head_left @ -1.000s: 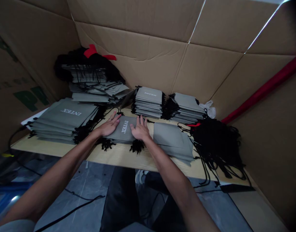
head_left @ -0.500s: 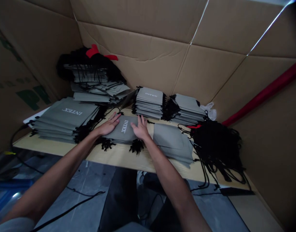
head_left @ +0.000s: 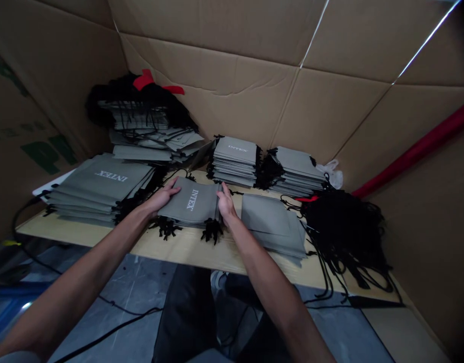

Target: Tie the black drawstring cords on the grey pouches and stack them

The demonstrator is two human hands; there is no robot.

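two ends of the lettered grey stack [head_left: 181, 202], left of the plain grey sheets [head_left: 265, 214], are held by left hand [head_left: 163, 198] and right hand [head_left: 226, 203]. squaring appears in hand; next move calls for even pressure

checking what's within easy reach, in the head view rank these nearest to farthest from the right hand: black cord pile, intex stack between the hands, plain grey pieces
1. INTEX stack: between the hands, its right edge touching the right hand.
2. Plain grey pieces: just to the right of that hand.
3. Black cord pile: farther right, past the grey pieces.
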